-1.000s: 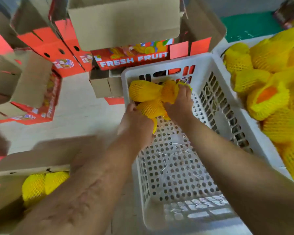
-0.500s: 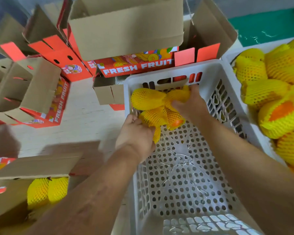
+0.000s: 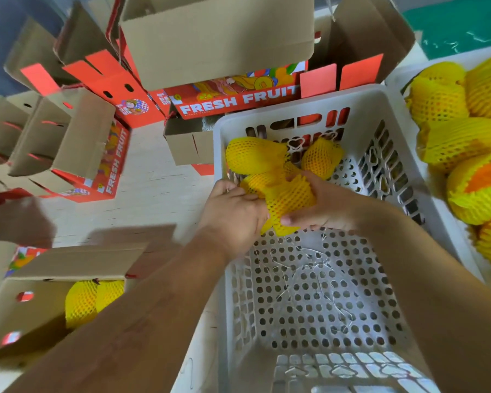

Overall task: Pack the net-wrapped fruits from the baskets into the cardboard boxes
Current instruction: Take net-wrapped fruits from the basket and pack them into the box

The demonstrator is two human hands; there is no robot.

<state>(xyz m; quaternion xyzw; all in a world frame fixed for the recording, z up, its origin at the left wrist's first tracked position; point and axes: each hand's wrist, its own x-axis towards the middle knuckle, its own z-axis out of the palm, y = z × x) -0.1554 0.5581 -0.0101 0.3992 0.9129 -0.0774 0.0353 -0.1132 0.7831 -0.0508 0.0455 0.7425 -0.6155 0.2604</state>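
A white perforated basket [image 3: 318, 293] fills the middle, with several yellow net-wrapped fruits at its far end. My right hand [image 3: 328, 209] grips one net-wrapped fruit [image 3: 291, 198] from the right. My left hand [image 3: 234, 214] holds the same bunch from the left, by a second fruit [image 3: 255, 181]. Two more wrapped fruits [image 3: 255, 156] [image 3: 322, 156] lie against the basket's far wall. An open cardboard box [image 3: 40, 293] at lower left holds two wrapped fruits [image 3: 92, 299].
A second basket [image 3: 403, 75] at the right is heaped with net-wrapped fruits [image 3: 459, 137]. Several open red "FRESH FRUIT" boxes [image 3: 236, 100] stand at the back and at the left [image 3: 77, 154]. Loose threads lie on the middle basket's floor.
My right hand has moved from the top of the pile toward me and now grips a fruit lower down. The pile has spread, leaving one fruit alone at the far wall.
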